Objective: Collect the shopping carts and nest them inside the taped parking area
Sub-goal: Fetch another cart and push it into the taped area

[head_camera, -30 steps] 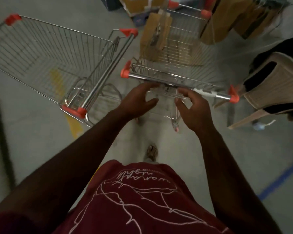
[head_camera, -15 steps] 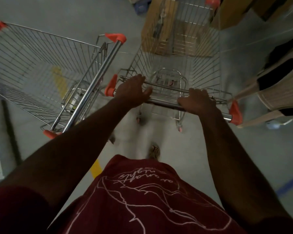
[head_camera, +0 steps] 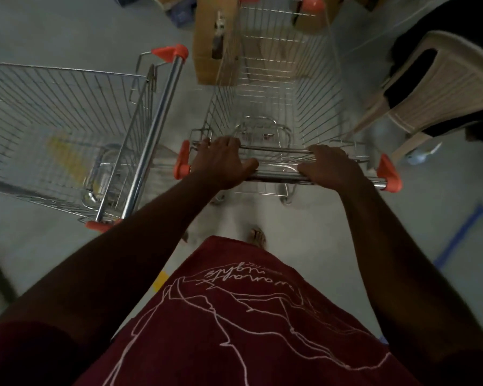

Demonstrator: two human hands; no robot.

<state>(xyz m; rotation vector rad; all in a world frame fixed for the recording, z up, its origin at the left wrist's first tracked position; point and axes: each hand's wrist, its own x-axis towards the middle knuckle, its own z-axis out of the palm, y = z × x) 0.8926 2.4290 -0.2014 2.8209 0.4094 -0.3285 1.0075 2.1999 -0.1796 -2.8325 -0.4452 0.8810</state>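
Head view, left to right: a second cart (head_camera: 67,129) fills the left of the frame, its handle bar (head_camera: 148,140) running from lower left up toward the top centre, so its long axis lies roughly crosswise to the held cart. Yellow tape (head_camera: 67,160) shows on the floor through its basket. Just right of it, at centre, stands the held cart (head_camera: 276,87), its basket stretching away toward the top of the frame, where cardboard boxes (head_camera: 209,40) stand close ahead. The left hand (head_camera: 221,160) is closed over the left part of its handle (head_camera: 276,175), beside the orange end cap; the right hand (head_camera: 329,165) is wrapped over the right part. Both arms reach about equally far, but the left one is nearer the second cart. At the right edge a plastic chair (head_camera: 441,87) stands close beside the basket, and blue tape (head_camera: 457,238) marks a corner on the floor at lower right. My reading: nesting needs the held cart turned leftward to line up behind the other, and whether either already sits in the parking area I cannot tell.
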